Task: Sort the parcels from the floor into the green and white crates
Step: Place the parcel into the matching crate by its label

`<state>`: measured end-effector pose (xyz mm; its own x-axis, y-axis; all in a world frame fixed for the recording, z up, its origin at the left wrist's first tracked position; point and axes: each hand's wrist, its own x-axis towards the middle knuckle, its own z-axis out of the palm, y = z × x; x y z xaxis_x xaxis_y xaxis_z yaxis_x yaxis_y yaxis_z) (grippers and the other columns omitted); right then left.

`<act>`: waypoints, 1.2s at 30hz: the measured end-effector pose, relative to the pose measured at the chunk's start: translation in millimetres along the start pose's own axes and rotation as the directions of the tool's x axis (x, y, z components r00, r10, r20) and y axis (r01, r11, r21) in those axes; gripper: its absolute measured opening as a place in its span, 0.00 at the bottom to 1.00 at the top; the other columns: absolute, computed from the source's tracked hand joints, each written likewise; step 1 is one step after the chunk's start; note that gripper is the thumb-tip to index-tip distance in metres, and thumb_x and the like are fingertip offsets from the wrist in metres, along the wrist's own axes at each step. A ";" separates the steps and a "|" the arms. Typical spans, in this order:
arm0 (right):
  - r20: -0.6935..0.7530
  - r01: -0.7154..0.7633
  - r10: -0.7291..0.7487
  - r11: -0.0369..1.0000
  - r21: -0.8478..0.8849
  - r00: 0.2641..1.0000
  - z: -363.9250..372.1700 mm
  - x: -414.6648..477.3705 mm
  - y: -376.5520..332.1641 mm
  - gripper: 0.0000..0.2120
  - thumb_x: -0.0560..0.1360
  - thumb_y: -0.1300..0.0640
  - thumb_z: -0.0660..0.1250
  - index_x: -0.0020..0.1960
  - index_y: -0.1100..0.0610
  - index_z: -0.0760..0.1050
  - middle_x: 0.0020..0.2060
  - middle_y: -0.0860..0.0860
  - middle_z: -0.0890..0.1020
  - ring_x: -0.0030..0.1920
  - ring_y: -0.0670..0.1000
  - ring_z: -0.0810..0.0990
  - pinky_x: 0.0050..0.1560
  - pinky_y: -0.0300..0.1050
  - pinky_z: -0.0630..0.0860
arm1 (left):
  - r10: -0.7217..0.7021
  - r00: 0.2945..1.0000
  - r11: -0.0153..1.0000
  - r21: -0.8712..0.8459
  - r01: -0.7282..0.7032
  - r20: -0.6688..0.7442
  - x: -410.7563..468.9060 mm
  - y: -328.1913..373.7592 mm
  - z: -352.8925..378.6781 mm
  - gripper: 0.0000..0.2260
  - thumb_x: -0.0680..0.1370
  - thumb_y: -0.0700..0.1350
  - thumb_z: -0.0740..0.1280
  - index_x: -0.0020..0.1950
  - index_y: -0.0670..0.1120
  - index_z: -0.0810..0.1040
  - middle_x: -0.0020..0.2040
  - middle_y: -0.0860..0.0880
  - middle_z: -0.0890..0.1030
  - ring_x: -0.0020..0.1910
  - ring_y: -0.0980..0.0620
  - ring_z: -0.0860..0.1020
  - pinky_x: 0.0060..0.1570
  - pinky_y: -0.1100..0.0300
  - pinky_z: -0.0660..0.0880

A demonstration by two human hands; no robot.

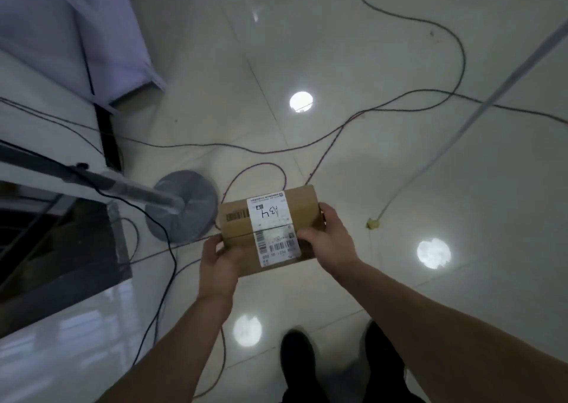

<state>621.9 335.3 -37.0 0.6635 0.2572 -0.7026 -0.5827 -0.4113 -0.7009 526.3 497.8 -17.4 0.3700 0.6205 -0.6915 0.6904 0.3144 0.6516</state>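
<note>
Both hands, left hand (219, 266) and right hand (327, 238), grasp the parcel (270, 229) at opposite ends; label (273, 227) to be read upright before crate choice, cables (172, 279) underfoot avoided

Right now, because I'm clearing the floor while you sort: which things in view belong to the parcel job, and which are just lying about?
Job:
- cardboard parcel
- left hand and right hand, both holding it
- no crate in view

Lying about:
- cables
- round grey stand base
- small yellow piece
- purple cloth
</note>
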 end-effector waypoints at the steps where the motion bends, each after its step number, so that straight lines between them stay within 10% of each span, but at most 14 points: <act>1: -0.042 0.010 -0.008 0.999 0.032 0.999 -13.5 -19.7 -13.8 0.24 0.69 0.48 0.73 0.62 0.45 0.68 0.52 0.45 0.79 0.53 0.51 0.79 0.43 0.38 0.73 | 0.038 0.999 0.999 0.016 -0.038 0.034 -18.6 19.2 1.4 0.19 0.73 0.40 0.68 0.64 0.51 0.76 0.54 0.48 0.83 0.51 0.48 0.80 0.45 0.54 0.73; 7: -0.388 0.102 -0.006 0.969 0.225 0.922 -99.9 -137.6 -81.8 0.41 0.58 0.40 0.68 0.71 0.46 0.70 0.59 0.49 0.80 0.55 0.53 0.82 0.56 0.56 0.82 | 0.176 0.929 0.969 0.107 -0.221 0.324 -132.6 119.6 34.2 0.17 0.78 0.37 0.65 0.64 0.52 0.73 0.56 0.45 0.82 0.52 0.49 0.80 0.43 0.56 0.75; 19: -0.881 0.369 0.145 0.868 0.332 0.450 -268.4 -371.5 -103.4 0.20 0.74 0.37 0.60 0.60 0.47 0.71 0.53 0.47 0.79 0.54 0.52 0.79 0.59 0.56 0.77 | 0.256 0.528 0.832 0.093 -0.546 0.810 -370.3 198.9 132.8 0.19 0.67 0.48 0.64 0.57 0.56 0.73 0.52 0.46 0.81 0.47 0.48 0.79 0.41 0.54 0.74; 36: -0.716 0.537 0.600 0.759 0.369 -0.356 -336.8 -815.6 155.3 0.19 0.85 0.39 0.55 0.51 0.52 0.75 0.43 0.48 0.77 0.50 0.55 0.76 0.52 0.49 0.67 | -0.227 -0.189 0.642 0.001 -0.767 0.955 -800.2 -19.5 189.5 0.14 0.80 0.43 0.62 0.65 0.49 0.71 0.53 0.46 0.82 0.45 0.45 0.78 0.39 0.57 0.71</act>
<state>148.2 -232.8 468.6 -0.2502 -0.9647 -0.0825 -0.2594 0.1489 -0.9542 334.5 -141.0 464.1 0.3668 -0.8753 -0.3151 0.1602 -0.2743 0.9482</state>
